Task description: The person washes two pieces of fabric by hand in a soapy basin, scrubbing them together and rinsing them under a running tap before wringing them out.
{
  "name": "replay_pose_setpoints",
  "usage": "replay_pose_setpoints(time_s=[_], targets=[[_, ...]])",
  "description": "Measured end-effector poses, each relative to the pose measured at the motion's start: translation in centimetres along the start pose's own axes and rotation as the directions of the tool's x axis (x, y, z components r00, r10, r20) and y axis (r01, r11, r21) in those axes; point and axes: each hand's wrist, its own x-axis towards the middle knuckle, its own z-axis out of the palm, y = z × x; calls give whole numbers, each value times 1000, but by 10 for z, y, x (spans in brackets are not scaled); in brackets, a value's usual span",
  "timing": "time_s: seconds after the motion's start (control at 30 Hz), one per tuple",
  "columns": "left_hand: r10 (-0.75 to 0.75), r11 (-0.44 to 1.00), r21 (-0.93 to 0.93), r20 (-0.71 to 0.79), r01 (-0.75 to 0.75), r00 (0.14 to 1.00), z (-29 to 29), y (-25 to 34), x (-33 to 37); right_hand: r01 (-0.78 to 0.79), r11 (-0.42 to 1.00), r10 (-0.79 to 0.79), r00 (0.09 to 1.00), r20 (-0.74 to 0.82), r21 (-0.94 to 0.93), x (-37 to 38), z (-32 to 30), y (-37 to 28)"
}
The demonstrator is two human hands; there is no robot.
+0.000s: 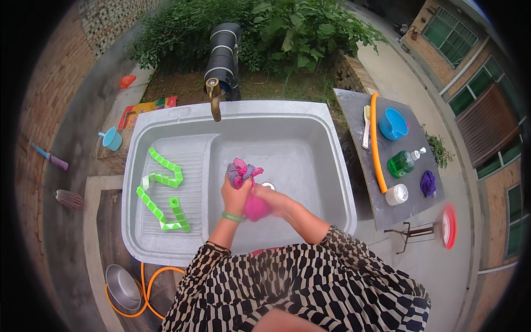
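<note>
Over the grey sink's basin (pixel 298 149), my left hand (pixel 234 193) is closed round a bunched pink cloth (pixel 256 209) with a dark-and-white striped part. That striped end sticks out above my left fist, and the pink part hangs below. My right hand (pixel 279 203) grips the same cloth just right of the left one; its fingers are partly hidden and slightly blurred. Beside my right fingers, part of the round drain (pixel 269 185) shows. A green-and-white folding snake puzzle (pixel 160 179) lies bent on the ribbed drainboard (pixel 191 160) left of the basin.
A brass tap (pixel 214 102) juts over the sink's back edge. On the dark side table (pixel 354 110) at right are an orange hose piece (pixel 375 144), white brush, blue scoop (pixel 392 124), green pump bottle (pixel 400 164), white jar (pixel 396 195) and purple cloth. A metal bowl (pixel 123 288) lies lower left.
</note>
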Motion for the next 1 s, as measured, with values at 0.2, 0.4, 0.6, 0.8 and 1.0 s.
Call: replay_pose_setpoints(time_s=[0.2, 0.4, 0.6, 0.8, 1.0], targets=[[102, 766, 626, 106, -146, 989, -8, 4, 12, -87, 996, 85, 994, 64, 27, -1, 5, 8], [-232, 847, -204, 690, 491, 686, -22, -19, 39, -10, 998, 15, 996, -89, 57, 12, -7, 16], [-37, 349, -622, 738, 701, 673, -42, -56, 42, 40, 910, -151, 959, 239, 413, 0, 5, 3], [443, 165, -727, 658, 667, 609, -5, 25, 37, -105, 884, -113, 898, 425, 456, -2, 24, 8], [269, 393, -774, 613, 497, 743, -34, 54, 42, -132, 962, -17, 844, 537, 238, -4, 30, 0]])
